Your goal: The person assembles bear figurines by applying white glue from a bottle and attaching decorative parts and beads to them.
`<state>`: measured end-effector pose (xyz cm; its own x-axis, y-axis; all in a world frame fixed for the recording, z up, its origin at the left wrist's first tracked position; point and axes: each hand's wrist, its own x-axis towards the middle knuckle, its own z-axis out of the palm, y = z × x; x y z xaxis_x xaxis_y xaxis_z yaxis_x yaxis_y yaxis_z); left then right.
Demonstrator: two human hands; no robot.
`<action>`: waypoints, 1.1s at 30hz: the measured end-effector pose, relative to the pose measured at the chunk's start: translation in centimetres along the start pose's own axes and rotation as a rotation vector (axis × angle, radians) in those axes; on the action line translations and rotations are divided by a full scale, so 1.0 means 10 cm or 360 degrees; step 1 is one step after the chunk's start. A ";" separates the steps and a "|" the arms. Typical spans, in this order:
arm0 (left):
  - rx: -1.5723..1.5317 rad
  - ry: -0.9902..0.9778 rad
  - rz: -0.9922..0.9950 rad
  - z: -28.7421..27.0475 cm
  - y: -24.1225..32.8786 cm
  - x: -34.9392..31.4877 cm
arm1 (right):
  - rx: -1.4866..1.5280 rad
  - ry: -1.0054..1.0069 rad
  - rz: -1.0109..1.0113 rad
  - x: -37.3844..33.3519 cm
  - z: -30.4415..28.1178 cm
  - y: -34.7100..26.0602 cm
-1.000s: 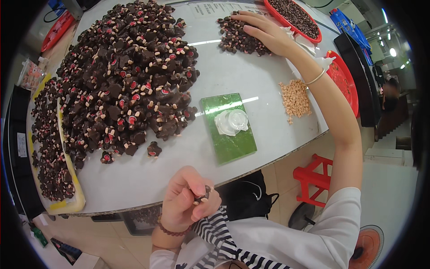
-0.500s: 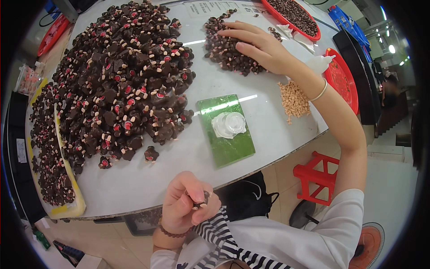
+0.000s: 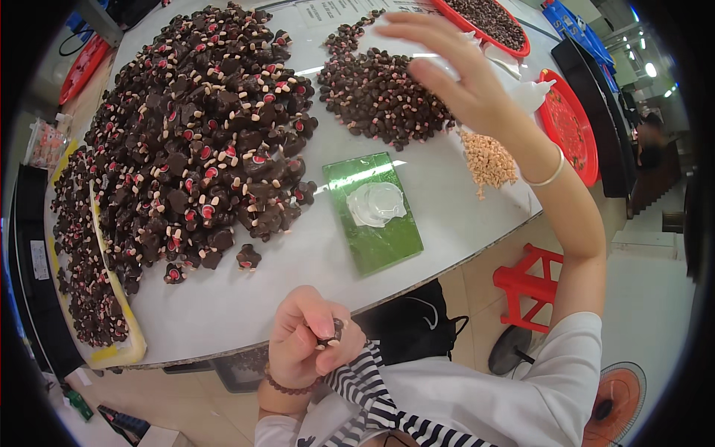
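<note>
Close to my body, my left hand [image 3: 302,335] pinches a small dark brown flower-shaped piece [image 3: 330,337] with a pale bit on it. My right hand [image 3: 465,78] reaches out over the far side of the table, fingers stretched and apart, nothing seen in them. Beside and below it lies a pile of small dark brown pieces [image 3: 387,97] tinged with pink. A shiny green block [image 3: 383,249] bears a white, glue-like blob [image 3: 375,203]. Small beige bits [image 3: 488,164] are heaped near my right wrist.
A large heap of dark flower-shaped pieces [image 3: 197,141] with red and cream parts covers the table's left, beside a yellow-edged tray [image 3: 134,339]. At the right are a white squeeze bottle [image 3: 530,95] and red trays [image 3: 588,153]. A red stool [image 3: 521,283] stands below.
My right hand has lifted off the small dark pile and shifted a little right, leaving more of that pile in sight. The left hand keeps its pinch almost unmoved.
</note>
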<state>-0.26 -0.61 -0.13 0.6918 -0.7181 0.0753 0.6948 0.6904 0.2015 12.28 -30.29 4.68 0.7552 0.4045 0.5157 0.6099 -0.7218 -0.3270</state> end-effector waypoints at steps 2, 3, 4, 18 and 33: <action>-0.0003 -0.0001 0.0000 0.00 0.00 0.00 | -0.0162 0.0020 -0.0042 -0.03 -0.27 -0.08; -0.0010 -0.0002 -0.0001 0.00 0.00 0.00 | -0.0206 0.0098 -0.0059 -0.10 -0.29 -0.11; -0.0018 -0.0004 -0.0003 0.00 0.01 0.00 | -0.0206 0.0097 -0.0059 -0.17 -0.32 -0.17; 0.0078 0.0028 -0.0010 0.01 -0.01 0.00 | -0.0407 -0.0121 0.0332 -0.67 -0.25 -0.26; 0.1427 0.0032 0.0152 0.21 -0.15 0.09 | 0.1036 0.0027 -0.0164 -0.74 0.03 -1.41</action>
<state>-1.08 -2.48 1.66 0.7479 -0.6538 0.1152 0.2258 0.4137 0.8820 -1.83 -22.94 5.26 0.6847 0.4407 0.5805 0.7033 -0.1906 -0.6848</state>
